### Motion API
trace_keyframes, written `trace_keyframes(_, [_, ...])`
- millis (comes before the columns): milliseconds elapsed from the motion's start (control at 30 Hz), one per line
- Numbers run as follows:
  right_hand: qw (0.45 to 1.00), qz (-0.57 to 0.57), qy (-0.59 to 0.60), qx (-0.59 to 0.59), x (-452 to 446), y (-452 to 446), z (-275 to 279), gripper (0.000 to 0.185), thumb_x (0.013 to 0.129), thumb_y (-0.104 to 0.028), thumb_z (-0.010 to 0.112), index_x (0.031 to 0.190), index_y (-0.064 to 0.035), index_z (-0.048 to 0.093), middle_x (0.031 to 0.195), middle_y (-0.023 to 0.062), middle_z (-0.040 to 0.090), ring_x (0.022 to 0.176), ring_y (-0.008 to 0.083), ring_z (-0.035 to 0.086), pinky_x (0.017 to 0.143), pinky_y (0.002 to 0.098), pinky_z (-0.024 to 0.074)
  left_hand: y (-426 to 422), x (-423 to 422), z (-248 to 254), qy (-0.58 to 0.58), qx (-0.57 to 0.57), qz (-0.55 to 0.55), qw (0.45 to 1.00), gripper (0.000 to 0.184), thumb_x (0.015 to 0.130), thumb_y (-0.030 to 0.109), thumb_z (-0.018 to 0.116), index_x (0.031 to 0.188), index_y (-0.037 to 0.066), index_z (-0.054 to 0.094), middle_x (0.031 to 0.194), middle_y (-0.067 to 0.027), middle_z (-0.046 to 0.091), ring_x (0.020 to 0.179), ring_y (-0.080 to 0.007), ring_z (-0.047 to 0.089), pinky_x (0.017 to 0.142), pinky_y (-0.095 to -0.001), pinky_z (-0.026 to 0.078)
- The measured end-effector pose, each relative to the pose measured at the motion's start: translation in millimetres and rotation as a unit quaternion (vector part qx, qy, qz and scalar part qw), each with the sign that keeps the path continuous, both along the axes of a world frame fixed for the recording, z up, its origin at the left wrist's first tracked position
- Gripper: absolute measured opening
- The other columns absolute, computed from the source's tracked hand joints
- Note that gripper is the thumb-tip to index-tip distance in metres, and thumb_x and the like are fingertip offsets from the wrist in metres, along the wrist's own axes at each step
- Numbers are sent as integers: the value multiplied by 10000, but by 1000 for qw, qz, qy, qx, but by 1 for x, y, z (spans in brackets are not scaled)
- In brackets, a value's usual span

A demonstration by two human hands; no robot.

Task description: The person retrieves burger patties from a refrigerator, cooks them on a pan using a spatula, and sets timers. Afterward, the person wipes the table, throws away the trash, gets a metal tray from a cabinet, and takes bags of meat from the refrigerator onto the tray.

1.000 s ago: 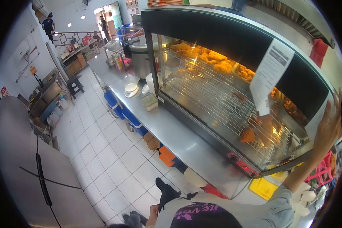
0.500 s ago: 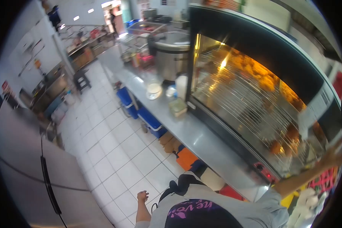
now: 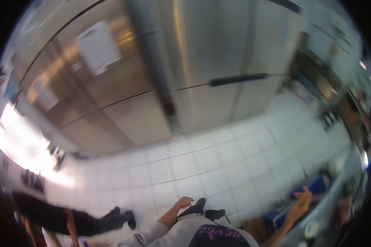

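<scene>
In the head view, blur softening most edges, the left hand (image 3: 184, 202) is hanging in front of the body above the white tiled floor (image 3: 165, 173), near the wearer's dark shoes (image 3: 200, 205); its fingers are bending loosely, but blur is hiding the grip, so whether it is spread or pressed together I cannot tell. The right hand (image 3: 300, 203) is holding itself out to the right, grip spread, fingers pointing forward and away from the body. Nearest to it, the blue bins (image 3: 315, 187) are sitting low along the side of the steel desk (image 3: 333, 196), fingers overlapping them from this angle; contact I cannot tell. A brown box (image 3: 254, 229) is lying close to the wearer's side of the bins. Dark apron (image 3: 218, 236) with purple lettering is covering a grey shirt. Ahead, a steel cabinet (image 3: 210, 45) is standing on the floor, a long black handle (image 3: 239, 79) running across its front. Left of it, a second, shinier cabinet (image 3: 123, 103) is bearing a white sheet (image 3: 98, 48). Far left, strong light is flooding an opening (image 3: 22, 138); below that, another person (image 3: 80, 220) in dark clothes is standing, one arm hanging down.
</scene>
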State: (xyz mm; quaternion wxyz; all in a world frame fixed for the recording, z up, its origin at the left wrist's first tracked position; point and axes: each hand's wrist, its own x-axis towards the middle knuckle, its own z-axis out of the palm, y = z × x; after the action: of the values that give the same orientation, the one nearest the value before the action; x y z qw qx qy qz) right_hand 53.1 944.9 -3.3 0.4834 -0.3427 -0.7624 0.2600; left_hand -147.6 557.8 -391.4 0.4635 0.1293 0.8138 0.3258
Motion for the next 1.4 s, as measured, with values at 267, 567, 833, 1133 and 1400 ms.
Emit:
trace_keyframes(267, [849, 513, -111, -65, -291, -154, -80, 133, 887, -53, 477, 977, -33, 572, 756, 103, 596, 672, 170, 612, 637, 279, 455, -209, 192, -37, -246, 7, 623, 742, 352, 889, 209, 442, 1179, 20, 510, 1169, -89, 556, 939, -202, 553, 715, -354, 482])
trace_keyframes(567, [625, 773, 31, -107, -519, -479, -72, 161, 857, -35, 512, 1013, -36, 549, 892, 84, 630, 817, 170, 634, 699, 281, 481, -249, 234, -57, -149, 89, 832, 527, 298, 882, 272, 471, 1035, 30, 554, 968, -92, 592, 761, -192, 550, 622, -319, 474])
trace_keyframes(833, [554, 819, 45, -143, -753, -662, 12, 289, 836, -52, 555, 1119, -78, 500, 933, 106, 598, 840, 164, 579, 728, 284, 476, -383, 30, -35, -65, 28, 765, 640, 305, 866, 306, 492, 998, 41, 569, 934, -96, 605, 758, -219, 564, 621, -343, 479])
trace_keyframes(1133, [774, 569, 261, 100, -880, -832, 81, 809, 678, 16, 650, 1357, -199, 267, 1102, 210, 396, 962, 370, 435, 812, 443, 380, -541, -137, 6, -3, 12, 725, 688, 317, 848, 344, 516, 957, 54, 585, 896, -101, 619, 753, -249, 581, 619, -369, 485])
trace_keyframes(1400, [836, 486, 250, 48, -907, -866, 58, 801, 641, -2, 699, 1316, -127, 287, 977, 180, 422, 833, 346, 497, 718, 429, 432, -688, -213, -17, -56, -56, 606, 792, 330, 832, 377, 537, 920, 65, 599, 862, -105, 632, 750, -275, 596, 617, -393, 490])
